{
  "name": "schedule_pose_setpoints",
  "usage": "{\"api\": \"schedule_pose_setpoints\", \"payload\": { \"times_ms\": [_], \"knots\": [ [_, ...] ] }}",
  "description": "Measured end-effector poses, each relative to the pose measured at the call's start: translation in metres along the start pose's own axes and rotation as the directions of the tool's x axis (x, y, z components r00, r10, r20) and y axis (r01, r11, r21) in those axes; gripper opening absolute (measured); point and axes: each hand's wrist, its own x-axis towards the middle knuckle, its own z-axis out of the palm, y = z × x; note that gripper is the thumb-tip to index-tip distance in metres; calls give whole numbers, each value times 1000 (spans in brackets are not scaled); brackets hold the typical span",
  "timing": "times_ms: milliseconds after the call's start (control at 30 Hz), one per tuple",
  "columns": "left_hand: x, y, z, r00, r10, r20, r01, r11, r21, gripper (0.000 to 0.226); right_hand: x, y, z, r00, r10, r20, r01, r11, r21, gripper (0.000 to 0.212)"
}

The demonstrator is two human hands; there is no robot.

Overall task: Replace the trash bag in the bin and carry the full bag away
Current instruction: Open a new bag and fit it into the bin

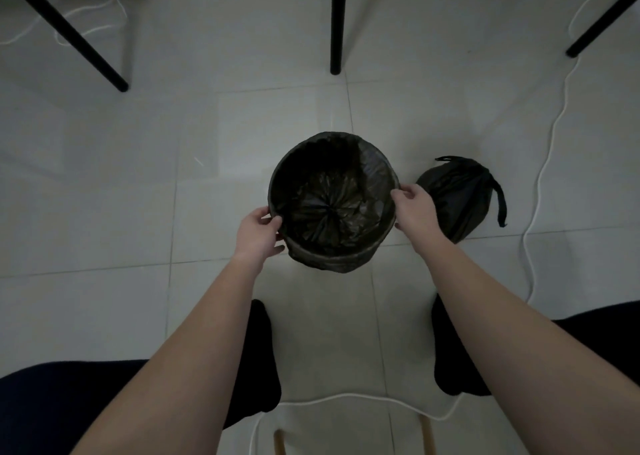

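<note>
A small round bin (346, 262) stands on the tiled floor at the centre of the view. A fresh black trash bag (334, 205) lines it, its edge folded over the rim. My left hand (258, 234) grips the bag edge at the bin's left rim. My right hand (414, 208) holds the rim on the right side. The full black bag (457, 195), tied at the top with a loose handle strip trailing right, sits on the floor just right of the bin, behind my right hand.
Black furniture legs (337, 21) stand behind the bin, with more at the upper left and upper right. A white cable (540, 177) runs down the floor on the right and curls across in front of my feet. My knees and feet flank the lower view.
</note>
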Motion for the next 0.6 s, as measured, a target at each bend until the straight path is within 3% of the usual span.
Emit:
{"api": "schedule_pose_setpoints", "payload": {
  "times_ms": [133, 333, 500, 600],
  "knots": [
    [5, 5, 1, 1000, 11, 3, -11, 1000, -21, 26, 60, 58, -2, 996, -89, -3, 88, 992, -88, 43],
    [9, 12, 2, 999, 29, 26, -31, 997, 68, 25, 32, 44, -9, 995, -98, -27, 89, 970, -225, 18],
    [6, 15, 2, 998, 56, 2, -56, 995, 82, 28, -8, 23, -19, 991, 106, 85, -82, 964, -253, 18],
    [0, 11, -1, 994, 55, -95, -48, 996, 71, 41, -33, 4, -28, 975, 201, 89, -141, 881, -452, 32]
  ]
}}
